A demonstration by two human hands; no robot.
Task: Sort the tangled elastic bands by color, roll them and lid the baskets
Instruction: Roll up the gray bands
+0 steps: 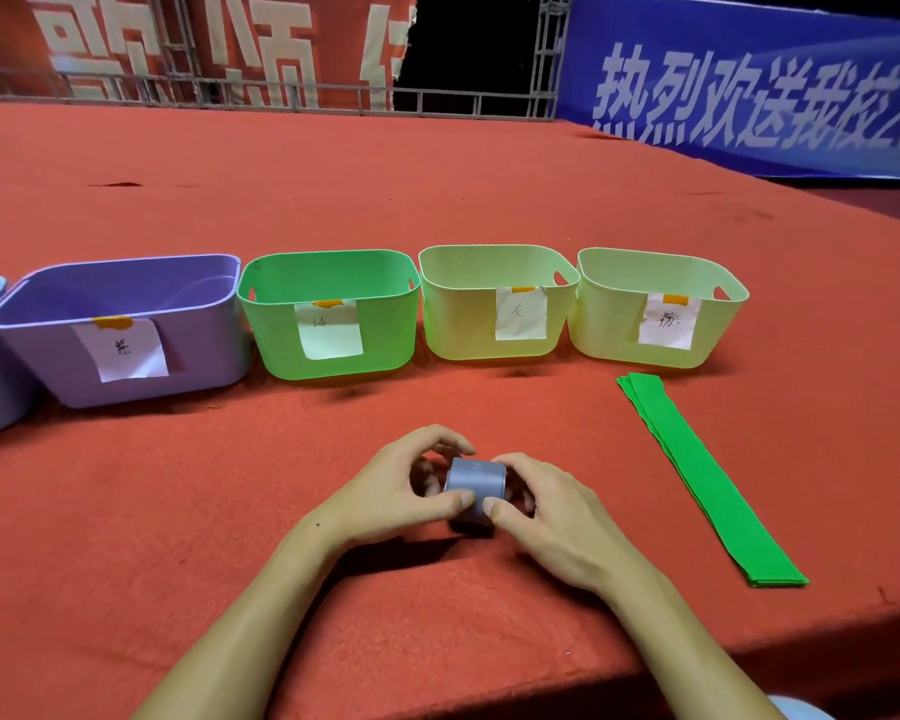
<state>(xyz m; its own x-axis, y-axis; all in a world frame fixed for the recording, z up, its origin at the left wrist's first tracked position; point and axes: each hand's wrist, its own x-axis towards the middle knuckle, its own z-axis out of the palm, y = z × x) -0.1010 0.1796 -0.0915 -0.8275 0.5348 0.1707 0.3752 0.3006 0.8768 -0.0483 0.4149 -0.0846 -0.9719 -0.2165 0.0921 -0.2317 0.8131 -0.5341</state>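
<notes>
Grey rolled band pinched between left hand and right hand

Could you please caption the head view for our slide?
Both hands, left hand and right hand, hold a grey roll before labelled baskets; green bands lie alongside.

Between my left hand and right hand I see a grey rolled elastic band. To the right of my right hand lies a bright green flat elastic band. Beyond the hands stand a lilac plastic basket, a green plastic basket and two pale yellow-green plastic baskets, each bearing a white paper label under orange tape. The table wears red felt.
</notes>
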